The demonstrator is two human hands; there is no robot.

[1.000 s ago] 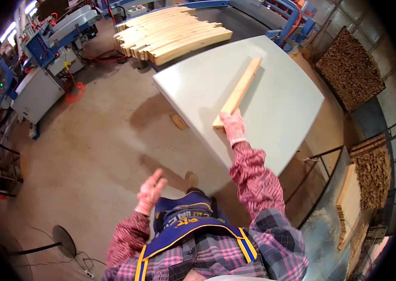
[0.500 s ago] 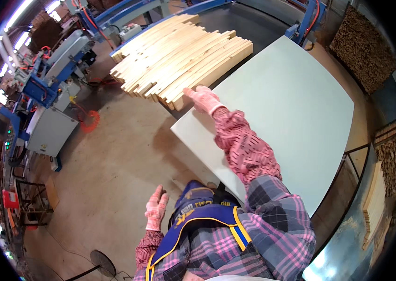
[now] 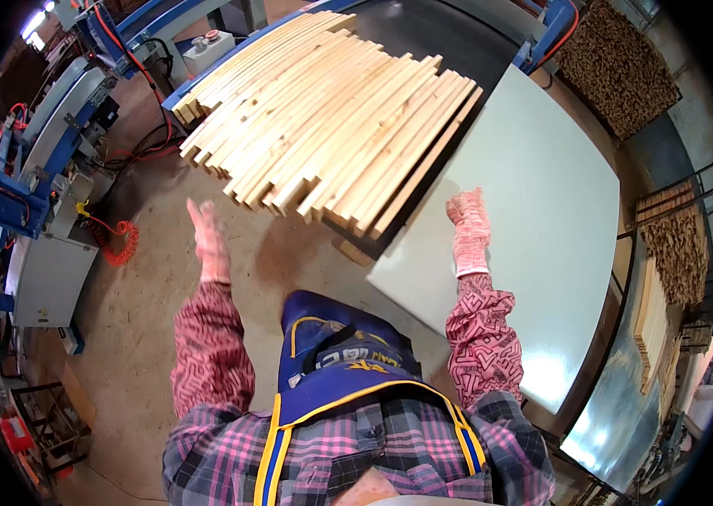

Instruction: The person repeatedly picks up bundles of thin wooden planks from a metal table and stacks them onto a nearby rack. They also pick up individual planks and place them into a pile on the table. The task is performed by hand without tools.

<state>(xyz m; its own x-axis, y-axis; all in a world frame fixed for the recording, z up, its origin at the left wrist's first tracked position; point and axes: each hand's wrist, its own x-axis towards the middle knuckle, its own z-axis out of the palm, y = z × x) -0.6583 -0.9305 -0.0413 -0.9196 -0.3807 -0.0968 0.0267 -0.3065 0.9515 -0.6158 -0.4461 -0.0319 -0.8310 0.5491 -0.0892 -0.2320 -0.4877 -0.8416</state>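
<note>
A row of pale wooden strips (image 3: 314, 118) lies side by side on a dark machine bed (image 3: 424, 29), their near ends uneven. One strip (image 3: 428, 173) at the right edge sits slightly apart from the others. My left hand (image 3: 210, 240), in a pinkish glove, is raised over the floor just short of the strips' near left ends. Its fingers are stretched out and hold nothing; motion blurs them a little. Above the pale green-grey tabletop (image 3: 542, 185), right of the strips, is my gloved right hand (image 3: 469, 221). Its fingers are curled in, with nothing visible in them.
Blue-framed machinery (image 3: 44, 185) with a coiled orange hose (image 3: 120, 244) stands at left. A control box with buttons (image 3: 209, 51) sits beyond the strips. Stacked wood (image 3: 618, 67) rises at far right, with more strips (image 3: 650, 325) on a shiny surface nearer me.
My right hand has left the nearest strips and drawn right over the tabletop. My left hand has risen forward from beside my body toward the strips. The view has shifted, and the strips appear closer.
</note>
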